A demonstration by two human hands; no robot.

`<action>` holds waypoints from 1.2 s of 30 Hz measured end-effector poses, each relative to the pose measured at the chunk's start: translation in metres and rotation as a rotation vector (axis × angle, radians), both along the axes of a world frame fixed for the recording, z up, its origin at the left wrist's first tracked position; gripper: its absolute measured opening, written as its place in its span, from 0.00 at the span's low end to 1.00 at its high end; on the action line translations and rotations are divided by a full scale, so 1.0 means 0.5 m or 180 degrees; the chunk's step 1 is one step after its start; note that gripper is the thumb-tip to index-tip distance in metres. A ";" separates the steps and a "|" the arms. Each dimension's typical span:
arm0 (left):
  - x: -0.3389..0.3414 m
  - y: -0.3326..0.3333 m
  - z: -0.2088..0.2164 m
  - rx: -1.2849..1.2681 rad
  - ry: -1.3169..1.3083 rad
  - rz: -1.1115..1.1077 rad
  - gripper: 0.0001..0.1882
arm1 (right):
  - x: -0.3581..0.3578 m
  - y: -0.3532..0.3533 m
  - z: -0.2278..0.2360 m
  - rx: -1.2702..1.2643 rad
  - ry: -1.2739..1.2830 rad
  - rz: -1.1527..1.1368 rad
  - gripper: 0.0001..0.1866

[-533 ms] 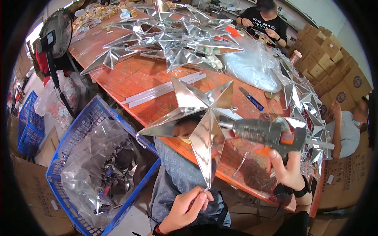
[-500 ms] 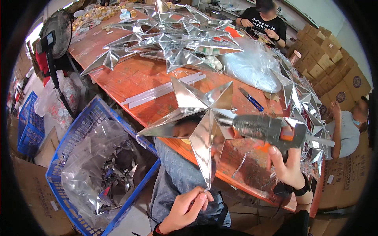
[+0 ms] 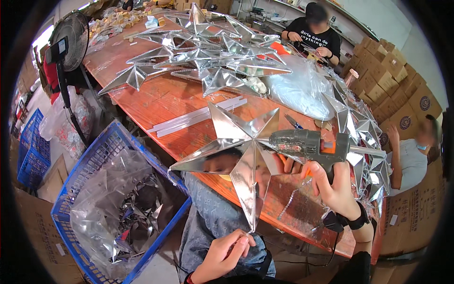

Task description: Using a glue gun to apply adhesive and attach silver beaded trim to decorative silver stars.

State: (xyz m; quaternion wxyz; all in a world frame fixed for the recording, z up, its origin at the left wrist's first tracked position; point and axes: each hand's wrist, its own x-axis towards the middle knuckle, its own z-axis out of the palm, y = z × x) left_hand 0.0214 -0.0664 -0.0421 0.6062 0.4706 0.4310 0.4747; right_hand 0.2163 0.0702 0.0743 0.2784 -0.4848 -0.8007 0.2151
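A large mirror-like silver star (image 3: pixel 243 177) is tilted over the near edge of the table. At its lowest point, my left hand (image 3: pixel 224 255) pinches the tip between thumb and fingers. My right hand (image 3: pixel 333 189) is wrapped around the handle of a dark glue gun (image 3: pixel 302 144) with an orange trigger. The gun's nozzle end lies at the star's right side, close to its middle; whether it touches cannot be made out. From the back of the gun sticks a pale glue stick (image 3: pixel 368 151). A thin silver beaded trim (image 3: pixel 172 179) hangs at the star's left tip.
On the reddish wooden table (image 3: pixel 165 102) lie stacked silver stars (image 3: pixel 198 57), clear glue sticks (image 3: pixel 189 118), a knife (image 3: pixel 293 121) and a plastic bag (image 3: pixel 300 87). A blue basket (image 3: pixel 78 177) stands left, near a fan (image 3: pixel 71 40). Two people sit across and right.
The glue gun and my right hand have shifted left along the star and slightly up, now covering part of the knife. My left hand stays at the tip. The view has tilted slightly.
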 end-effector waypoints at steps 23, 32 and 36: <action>0.006 0.001 0.003 -0.0375 0.0515 -0.0602 0.12 | 0.274 0.027 -0.065 0.0258 -0.0123 -0.1888 0.21; 0.027 0.002 0.004 0.1183 0.1535 -0.0007 0.11 | 0.356 0.079 -0.173 0.0662 -0.0096 -0.1451 0.22; 0.032 0.022 0.001 0.1628 0.1630 -0.0037 0.12 | 0.336 0.033 -0.143 0.0484 0.0184 -0.1441 0.20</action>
